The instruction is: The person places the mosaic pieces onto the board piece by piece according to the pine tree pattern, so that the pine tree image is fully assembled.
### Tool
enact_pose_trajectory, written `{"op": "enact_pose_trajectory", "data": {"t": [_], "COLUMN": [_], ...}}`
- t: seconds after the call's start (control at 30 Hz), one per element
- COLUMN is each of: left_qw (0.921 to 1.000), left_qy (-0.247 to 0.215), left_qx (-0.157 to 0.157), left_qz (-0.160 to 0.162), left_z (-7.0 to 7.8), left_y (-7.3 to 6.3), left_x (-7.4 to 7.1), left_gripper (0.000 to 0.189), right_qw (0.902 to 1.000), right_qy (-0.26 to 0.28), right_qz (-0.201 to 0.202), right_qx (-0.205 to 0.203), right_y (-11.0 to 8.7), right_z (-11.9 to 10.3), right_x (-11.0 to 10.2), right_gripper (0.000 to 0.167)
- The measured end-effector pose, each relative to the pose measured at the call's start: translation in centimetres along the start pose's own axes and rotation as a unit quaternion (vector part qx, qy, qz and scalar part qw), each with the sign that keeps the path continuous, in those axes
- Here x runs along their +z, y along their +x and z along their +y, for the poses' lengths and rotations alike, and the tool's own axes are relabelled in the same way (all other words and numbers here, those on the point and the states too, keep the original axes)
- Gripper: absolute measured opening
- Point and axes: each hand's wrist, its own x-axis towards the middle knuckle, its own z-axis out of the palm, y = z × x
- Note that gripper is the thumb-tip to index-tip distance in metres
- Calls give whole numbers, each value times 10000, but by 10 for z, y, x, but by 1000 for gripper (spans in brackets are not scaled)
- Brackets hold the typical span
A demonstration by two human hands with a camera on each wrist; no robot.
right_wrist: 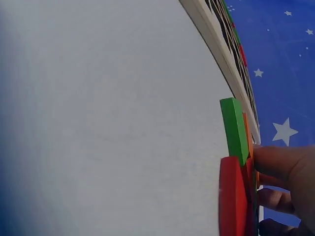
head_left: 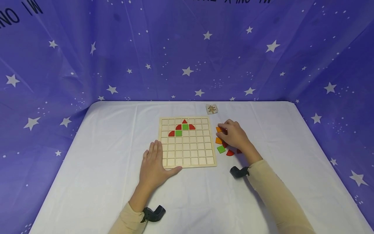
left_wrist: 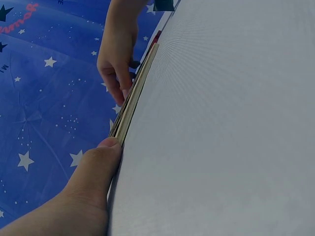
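A square wooden grid board [head_left: 188,167] lies on the table. In its upper cells sit red quarter-round tiles, green square tiles [head_left: 178,133] and a red triangle tile [head_left: 184,122]. My left hand [head_left: 153,167] rests at the board's lower left corner, fingers straight along the left edge and thumb along the near edge. Right of the board, my right hand [head_left: 235,135] pinches an orange square tile [head_left: 219,129] between thumb and finger, low over the loose tiles. Below it lie another orange tile [head_left: 218,140], a green tile [head_left: 221,149] and a red quarter-round tile [head_left: 230,152].
A small patterned card [head_left: 211,109] lies beyond the board's far right corner. White cloth [head_left: 96,182] covers the table. A blue curtain with stars [head_left: 163,65] hangs behind and at both sides. Each wrist carries a black camera mount [head_left: 155,213].
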Motion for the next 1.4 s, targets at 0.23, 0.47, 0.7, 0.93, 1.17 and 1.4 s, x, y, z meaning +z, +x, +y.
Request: {"op": "enact_pose_trajectory", "data": {"t": [0.23,0.47,0.7,0.93,1.17,1.4], "left_qw": [10000,10000,9999,10000,10000,10000], "left_qy": [-74,-60,-102,-64,-69,-65], "left_qx": [4,-1,28,35,24,27], "left_qz": [-1,-12,-3,46,28,67], "left_z": [1,1,1,1,1,1], "left_y": [-1,-1,-2,-1,-1,-1], "left_x": [0,1,-1,-1,-3,-3], "left_gripper": [132,131,131,131,131,131], "right_qw": [9998,9998,9996,9928,9940,9930], "right_qy": [-128,-208,-228,-876,-530,-384], "right_qz": [-76,23,70,377,527,374], "right_qx": [166,62,-155,-723,-798,-1052], "right_y": [1,-1,0,2,4,9], "right_z": [-4,-4,0,0,-8,-35], "right_x": [-4,-4,-5,-3,-1,4], "right_gripper": [47,46,41,35,38,42]}}
